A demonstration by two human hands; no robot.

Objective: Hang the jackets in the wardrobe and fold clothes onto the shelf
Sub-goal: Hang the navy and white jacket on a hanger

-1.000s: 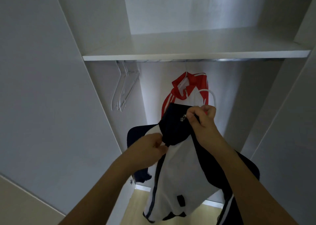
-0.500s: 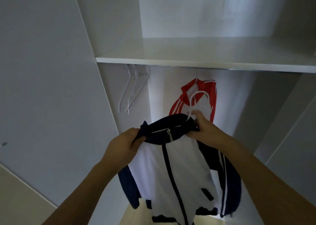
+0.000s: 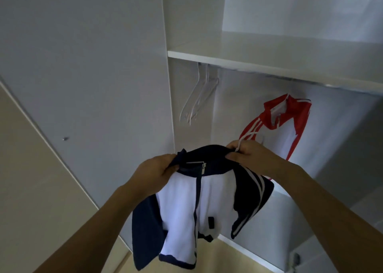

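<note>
Navy collar: pinched at both ends, the navy-and-white jacket (image 3: 199,206) hanging below, zipped, in front of the open wardrobe (image 3: 192,19).
Left hand (image 3: 157,171): fingers curled round the collar's left end.
Right hand (image 3: 246,154): grasps the collar's right end together with the white hanger hook (image 3: 245,140) rising from it.
Sleeves: navy, one with white stripes, drooping at either side.
Red-and-white jacket (image 3: 290,123): hung on the rail just behind the right hand.
Clear hangers (image 3: 199,98): bare, on the rail at left.
Shelf (image 3: 248,62): white, above the rail.

Navy-white jacket (image 3: 186,206) — zipped, dangling
</note>
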